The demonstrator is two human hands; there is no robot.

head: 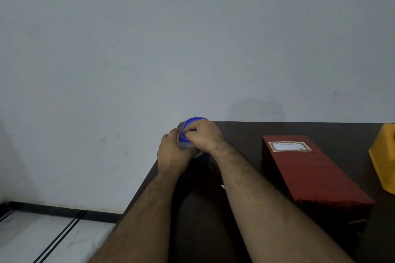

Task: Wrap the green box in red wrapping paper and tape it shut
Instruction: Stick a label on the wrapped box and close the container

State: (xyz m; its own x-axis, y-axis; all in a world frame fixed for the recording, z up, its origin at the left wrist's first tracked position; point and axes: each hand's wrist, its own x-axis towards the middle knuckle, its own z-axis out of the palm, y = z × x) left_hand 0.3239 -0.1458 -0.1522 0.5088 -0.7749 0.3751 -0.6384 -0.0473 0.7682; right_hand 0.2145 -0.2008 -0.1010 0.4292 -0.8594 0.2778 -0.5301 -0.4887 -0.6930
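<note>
Here, your two hands meet at the far left corner of the dark table (pixel 245 134), both busy with a blue-cored tape roll (pixel 188 132). Your left hand (pixel 173 153) curls round the roll from the near left side and grips it. Your right hand (pixel 206 137) lies over the top of the roll, its fingertips (pixel 189 131) pinched together at the blue core, though whether they have hold of a tape end is too small to tell. The roll stands tilted, its open face turned toward you.

The table's left edge runs on a slant just beside and under your left forearm, and its far edge lies right behind the roll against the grey wall (pixel 149 38). Beyond the left edge there is white floor (pixel 42 239) with dark lines. Between your forearms and out to the right of your right arm the dark tabletop is bare.

The box wrapped in red paper (pixel 314 173) lies flat on the table to the right of your right hand, well apart from it and touching neither hand. Its long axis runs from far-left to near-right, so the near end points away from your arms. A bordered label (pixel 289 146) sits on top at its far end. Farther right, a yellow object (pixel 382 156) is cut off by the picture's edge.
</note>
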